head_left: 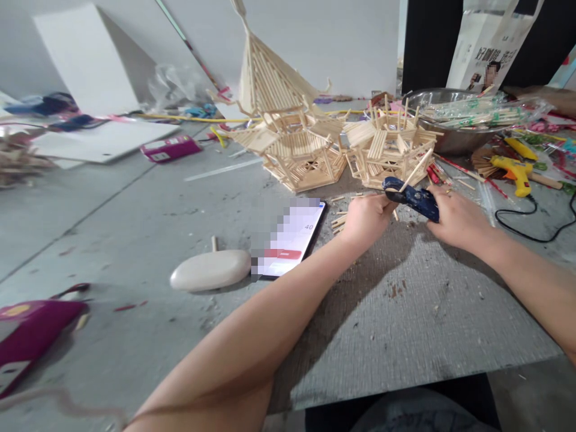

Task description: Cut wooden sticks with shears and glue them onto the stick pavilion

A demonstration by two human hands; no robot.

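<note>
My right hand [456,216] is wrapped round a dark blue hand cutter [418,201], whose head points left toward my other hand. Closed in a pinch, my left hand [366,219] meets the cutter's head. A thin wooden stick [416,170] slants up and right from the cutter's jaws; its lower end is hidden by the tool and my left fingers. Short cut sticks [339,222] lie beside my left hand. Just behind both hands stand a smaller stick-built frame [382,153] and a larger stick model [306,150] with a tall pointed roof [272,81].
Left of my forearm lie a phone [292,234] and a pale oval case [211,270]. A metal bowl [459,141] with bagged sticks stands at back right, near a yellow glue gun [517,171] and its black cord. Purple packages [171,148] lie on the left.
</note>
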